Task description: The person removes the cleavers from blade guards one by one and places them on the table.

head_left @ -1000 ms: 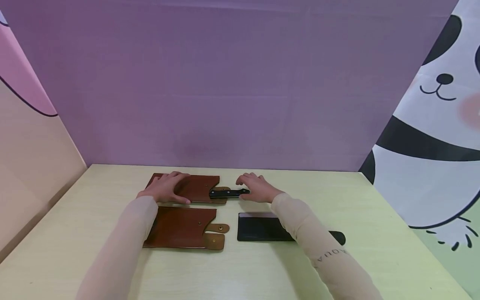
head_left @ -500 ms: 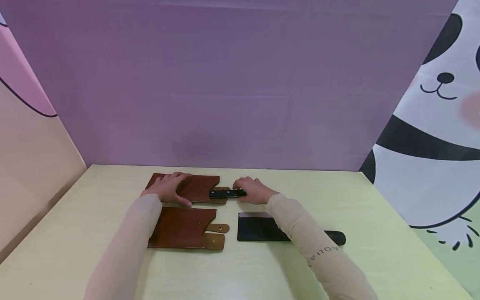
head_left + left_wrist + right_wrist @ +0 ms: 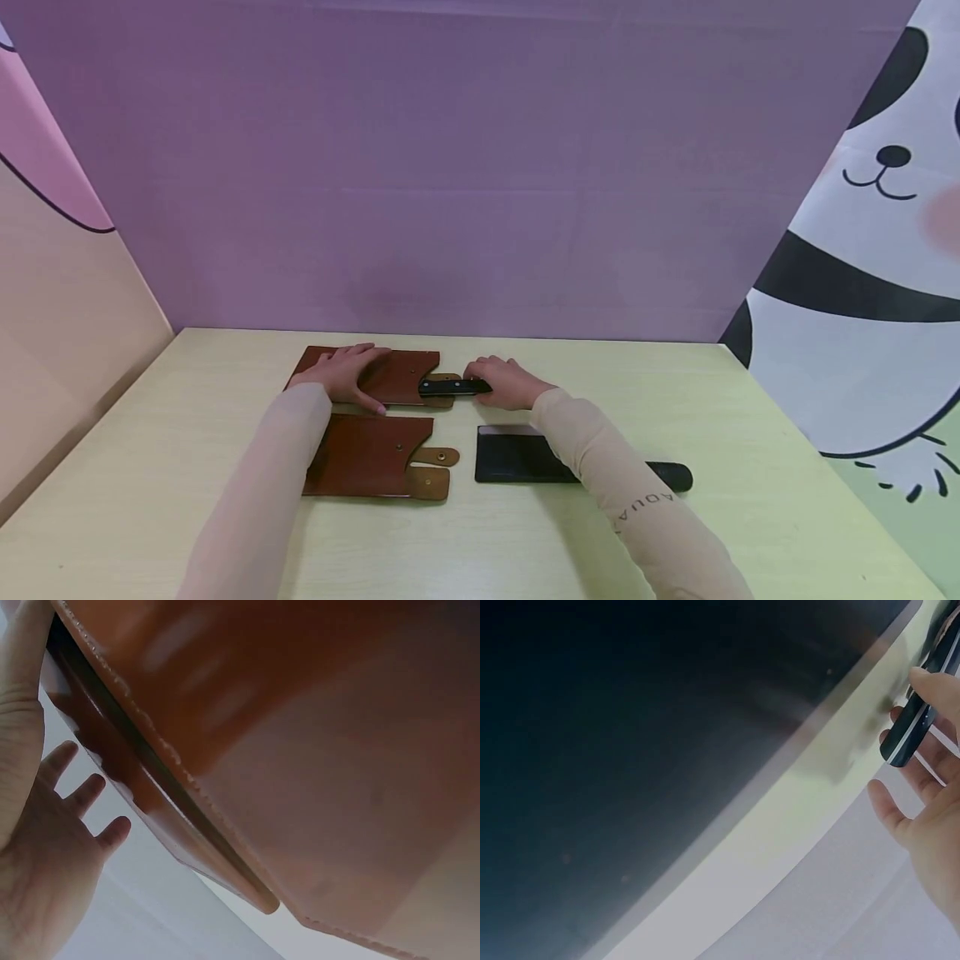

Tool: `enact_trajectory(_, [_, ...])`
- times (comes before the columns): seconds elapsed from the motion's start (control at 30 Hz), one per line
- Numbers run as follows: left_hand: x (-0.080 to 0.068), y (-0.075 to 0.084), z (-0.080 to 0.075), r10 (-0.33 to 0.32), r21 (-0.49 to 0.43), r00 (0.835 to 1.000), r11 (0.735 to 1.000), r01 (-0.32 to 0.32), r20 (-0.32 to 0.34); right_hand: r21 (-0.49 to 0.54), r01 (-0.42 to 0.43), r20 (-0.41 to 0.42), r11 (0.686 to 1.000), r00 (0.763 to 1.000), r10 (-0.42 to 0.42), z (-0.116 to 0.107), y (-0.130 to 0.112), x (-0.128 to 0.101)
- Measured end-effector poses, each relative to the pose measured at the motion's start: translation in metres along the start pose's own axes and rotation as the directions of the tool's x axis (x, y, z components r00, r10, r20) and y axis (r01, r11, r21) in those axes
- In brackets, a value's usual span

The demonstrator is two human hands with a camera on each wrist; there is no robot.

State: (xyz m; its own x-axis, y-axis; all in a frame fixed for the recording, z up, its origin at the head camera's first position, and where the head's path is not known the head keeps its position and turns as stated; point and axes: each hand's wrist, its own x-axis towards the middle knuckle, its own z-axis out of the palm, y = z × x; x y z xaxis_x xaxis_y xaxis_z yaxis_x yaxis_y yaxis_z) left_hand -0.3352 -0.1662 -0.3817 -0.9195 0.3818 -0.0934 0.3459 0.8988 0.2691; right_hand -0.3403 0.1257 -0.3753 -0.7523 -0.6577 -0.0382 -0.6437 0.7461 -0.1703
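A brown leather knife sheath [image 3: 405, 375] lies at the back of the table, with a black riveted knife handle [image 3: 453, 387] sticking out of its right end. The blade is hidden inside. My left hand [image 3: 347, 375] rests spread over the sheath's left part, thumb at its near edge. At the handle's free end, my right hand [image 3: 510, 383] pinches it between thumb and fingers; in the right wrist view the thumb lies on one side of the handle [image 3: 919, 712] and fingers on the other.
A second brown leather sheath [image 3: 375, 458] with two tan snap straps [image 3: 433, 456] lies in front of the first. Under my right forearm is a flat black cleaver-shaped piece [image 3: 517, 458], pale along its far edge, its rounded handle [image 3: 675, 477] pointing right. A purple backdrop [image 3: 465, 208] stands behind.
My right hand has moved slightly left and its raised fingers have closed onto the knife handle. My left hand has slid a little to the right over the sheath.
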Motion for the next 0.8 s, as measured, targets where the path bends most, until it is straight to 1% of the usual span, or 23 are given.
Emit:
enact_trajectory(0.27, [-0.0039,0.0063,-0.0065,-0.008,0.011,0.999,1.0,0.007,0.037,-0.018,-0.02,0.009,1.0,1.0,0.02,0.0007,-0.0005,0.0013])
enact_trajectory(0.43, [-0.0045,0.0093,-0.0077,-0.005,0.024,0.999,1.0,0.004,0.043,-0.024,-0.022,0.011,0.999,1.0,0.022,0.0016,-0.0007,0.0013])
enact_trajectory(0.63, [-0.0024,0.008,-0.0061,-0.008,0.047,0.999,0.999,0.006,0.051,-0.017,-0.016,0.015,1.0,1.0,0.016,0.001,-0.0021,0.0])
enact_trajectory(0.8, [-0.0017,0.007,-0.0062,0.0,0.036,0.999,0.999,-0.001,0.041,0.0,0.009,0.012,1.0,1.0,-0.009,0.001,-0.003,0.0011])
